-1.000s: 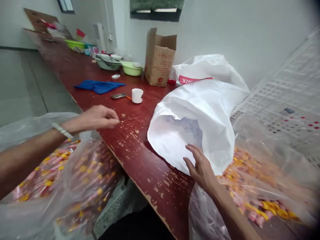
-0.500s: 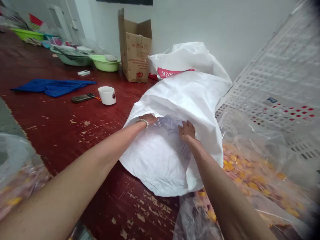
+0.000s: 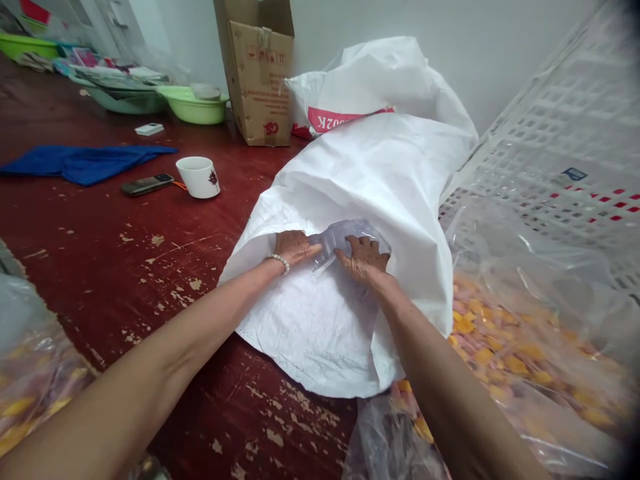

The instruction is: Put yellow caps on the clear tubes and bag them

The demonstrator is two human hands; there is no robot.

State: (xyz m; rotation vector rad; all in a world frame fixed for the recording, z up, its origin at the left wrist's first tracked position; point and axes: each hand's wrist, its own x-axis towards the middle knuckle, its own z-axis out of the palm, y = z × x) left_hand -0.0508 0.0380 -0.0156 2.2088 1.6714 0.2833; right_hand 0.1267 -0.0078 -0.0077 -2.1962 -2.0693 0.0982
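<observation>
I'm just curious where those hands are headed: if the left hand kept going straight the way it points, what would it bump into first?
Most likely the clear plastic in the white sack: it lies right at the left hand's fingertips, perhaps already touching, though depth is hard to judge.

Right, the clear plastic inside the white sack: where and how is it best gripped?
Probably by its left and right ends, coming in from the front, one hand each side. The clear plastic lies crosswise inside the white sack, whose open mouth faces the wearer. The left hand is at its left end; the right hand rests over its right part.
</observation>
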